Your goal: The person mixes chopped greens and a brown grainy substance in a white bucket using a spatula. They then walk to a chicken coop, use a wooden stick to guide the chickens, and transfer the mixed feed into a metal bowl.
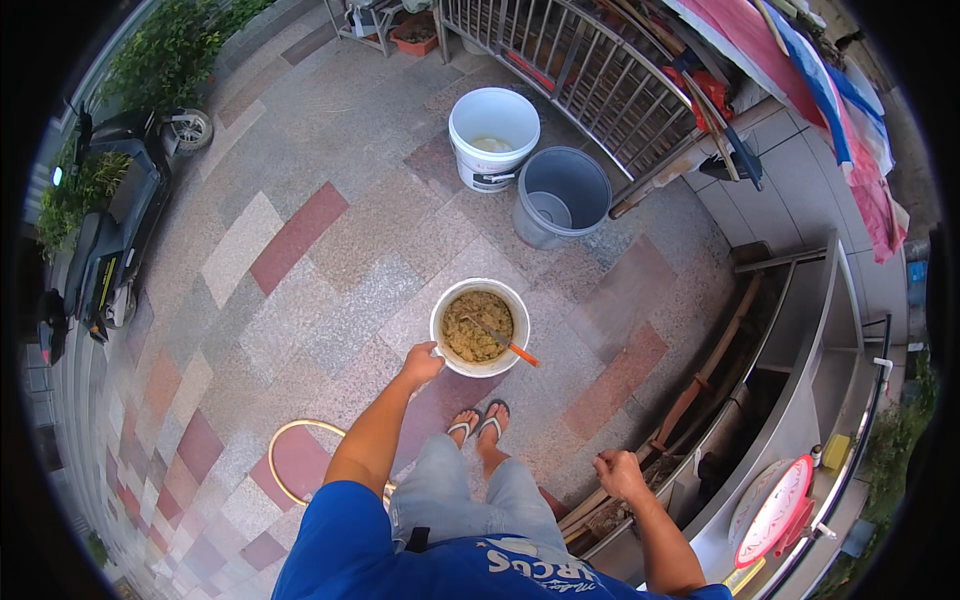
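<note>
My left hand grips the rim of a white plastic bucket in front of my feet. Inside it lies a yellowish-brown mash. A tool with an orange handle and a metal end leans in the mash, its handle sticking out over the right side of the rim. Apart from the bucket, my right hand hangs at my right with its fingers curled in and nothing visible in them. It is nearest to the long sink counter on that side.
Ahead stand a white bucket with a little residue and a grey bucket, beside a metal railing. A scooter is at left. A yellow hose lies behind left. Along the right, a counter bears a red-rimmed basin.
</note>
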The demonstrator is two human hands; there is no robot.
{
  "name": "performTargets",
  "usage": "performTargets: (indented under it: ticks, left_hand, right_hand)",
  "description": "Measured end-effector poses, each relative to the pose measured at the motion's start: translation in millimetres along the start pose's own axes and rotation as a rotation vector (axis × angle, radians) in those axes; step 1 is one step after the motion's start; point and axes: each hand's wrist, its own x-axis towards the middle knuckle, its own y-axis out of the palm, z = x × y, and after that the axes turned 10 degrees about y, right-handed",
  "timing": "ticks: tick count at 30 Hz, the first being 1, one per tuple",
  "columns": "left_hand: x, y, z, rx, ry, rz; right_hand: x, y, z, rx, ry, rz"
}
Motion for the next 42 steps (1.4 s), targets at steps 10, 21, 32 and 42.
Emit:
performTargets:
  ticks: [10, 21, 32, 42]
  left_hand:
    - [-212, -161, 134, -0.405, -0.408, -0.45]
    - [-231, -292, 211, -0.169, -0.309, -0.088]
    - [-18, -526, 130, -0.331, -0.099, -0.585]
    - [37, -610, 198, -0.633, -0.483, -0.598]
  right_hand:
    - [94, -57, 223, 0.16, -0.256, -0.159]
    - [142, -44, 382, 0.254, 0.011, -0.197]
    - [217, -29, 634, -0.028, -0.472, -0.278]
    - [337, -56, 872, 0.007, -0.617, -0.292]
